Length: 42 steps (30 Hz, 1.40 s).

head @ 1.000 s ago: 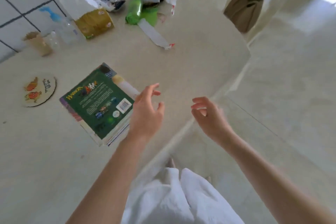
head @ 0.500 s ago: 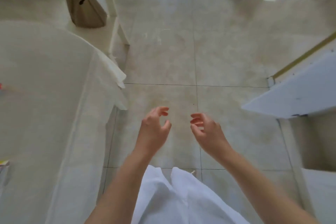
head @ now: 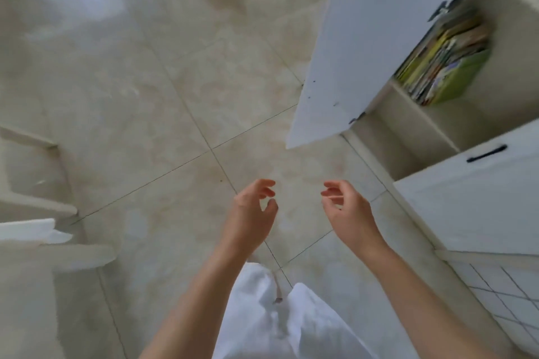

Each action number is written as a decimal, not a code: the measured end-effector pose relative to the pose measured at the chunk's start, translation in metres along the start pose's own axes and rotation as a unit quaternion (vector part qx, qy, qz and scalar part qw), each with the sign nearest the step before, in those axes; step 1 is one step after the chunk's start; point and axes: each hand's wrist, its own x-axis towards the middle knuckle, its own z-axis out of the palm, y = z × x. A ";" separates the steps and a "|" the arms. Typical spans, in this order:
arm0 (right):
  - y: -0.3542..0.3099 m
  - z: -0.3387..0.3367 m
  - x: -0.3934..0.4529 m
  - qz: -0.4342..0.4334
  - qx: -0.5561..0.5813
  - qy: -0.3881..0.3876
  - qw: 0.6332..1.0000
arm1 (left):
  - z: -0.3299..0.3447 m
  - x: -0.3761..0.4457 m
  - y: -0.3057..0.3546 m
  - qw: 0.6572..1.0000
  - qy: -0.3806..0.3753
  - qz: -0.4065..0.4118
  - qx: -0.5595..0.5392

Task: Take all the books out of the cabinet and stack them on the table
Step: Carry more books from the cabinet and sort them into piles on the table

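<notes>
A thick row of thin, brightly coloured books (head: 443, 58), green and yellow spines leaning together, fills the upper shelf of the low cream-white cabinet (head: 495, 96) at the right of the view. The picture is blurred there, so the count of books cannot be told, but there are plainly many. The compartment below the shelf shows nothing inside as far as can be seen. The cabinet's flat white door (head: 364, 52) stands swung wide open toward the floor side, leaving the shelf reachable. Just beside it, nearer the person, a closed white door with a black bar handle (head: 486, 153) is shut.

Both hands hang in the air above the beige tiled floor (head: 175, 96), well apart from the books. The left hand (head: 252, 211) has loosely curled fingers and grips nothing; the right hand (head: 348, 210) is likewise relaxed, empty, its fingers bent inward.

The edge of a pale table (head: 29, 233) shows at the far left, with no books on the small part in view, so what is already stacked cannot be judged. Judging from the full shelf, most of the task remains: reach in, draw books out, carry them to the table.
</notes>
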 end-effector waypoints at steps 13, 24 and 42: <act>0.013 -0.083 0.114 0.148 0.081 0.178 0.970 | 0.063 0.180 0.080 0.972 -0.204 0.063 0.096; 0.065 -0.187 0.165 0.191 0.082 0.242 0.948 | 0.184 0.280 0.175 0.929 -0.290 0.145 0.176; 0.172 -0.345 0.368 0.213 0.118 0.166 0.956 | 0.409 0.386 0.268 0.965 -0.254 0.026 0.061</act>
